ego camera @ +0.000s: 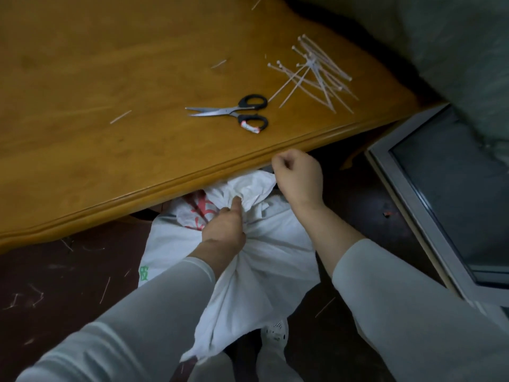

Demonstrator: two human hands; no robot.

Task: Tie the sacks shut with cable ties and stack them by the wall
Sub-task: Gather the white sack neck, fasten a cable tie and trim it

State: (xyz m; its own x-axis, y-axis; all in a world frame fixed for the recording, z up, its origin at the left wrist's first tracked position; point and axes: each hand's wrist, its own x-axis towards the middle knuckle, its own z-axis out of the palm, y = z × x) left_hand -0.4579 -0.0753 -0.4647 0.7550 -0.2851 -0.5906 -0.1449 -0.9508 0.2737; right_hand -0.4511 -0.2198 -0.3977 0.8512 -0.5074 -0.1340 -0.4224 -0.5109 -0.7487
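A white woven sack with red and green print stands on the floor against the table's front edge. My left hand grips its bunched neck, thumb pressed into the gathered cloth. The loose mouth of the sack fans out above that grip, under the table edge. My right hand is fisted just above the sack's mouth, fingers curled; whether it pinches a tie end is too small to tell. A loose pile of white cable ties lies on the table at the right.
Black-handled scissors lie on the wooden table, with cut tie ends scattered around. A grey framed panel leans at the right. Large pale sacks fill the upper right. Tie offcuts litter the dark floor.
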